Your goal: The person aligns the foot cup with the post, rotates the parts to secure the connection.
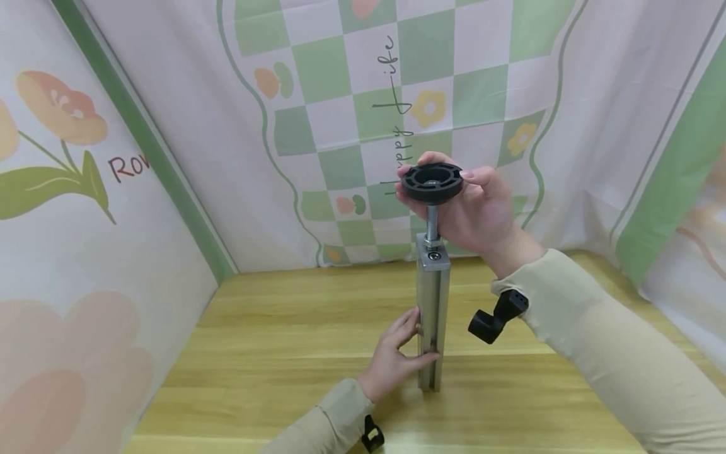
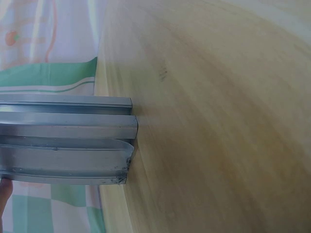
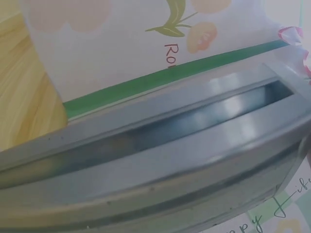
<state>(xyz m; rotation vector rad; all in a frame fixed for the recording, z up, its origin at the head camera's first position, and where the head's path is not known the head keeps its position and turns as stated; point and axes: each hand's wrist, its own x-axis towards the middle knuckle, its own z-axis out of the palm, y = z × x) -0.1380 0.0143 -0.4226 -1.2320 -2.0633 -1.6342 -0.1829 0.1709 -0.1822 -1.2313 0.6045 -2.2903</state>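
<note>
An aluminium extrusion profile (image 1: 433, 302) with slotted sides stands upright on the wooden table (image 1: 272, 353). A metal plate (image 1: 434, 255) with a bolt caps its upper end. From that plate rises a threaded rod (image 1: 432, 219) with a nut at its base, topped by a round black levelling foot (image 1: 432, 194). My right hand (image 1: 479, 211) holds the foot by its rim, thumb on the near right side and fingers round the far side. Lower down, my left hand (image 1: 391, 359) grips the profile between thumb and fingers. In the left wrist view, the profile's bottom end (image 2: 68, 160) meets the tabletop.
A printed curtain (image 1: 323, 82) with green checks hangs behind the table. Another flowered curtain panel (image 1: 68, 252) runs along the left side, and a green-striped one (image 1: 663, 214) stands at the right. Black wrist mounts (image 1: 499, 315) are strapped at both sleeves.
</note>
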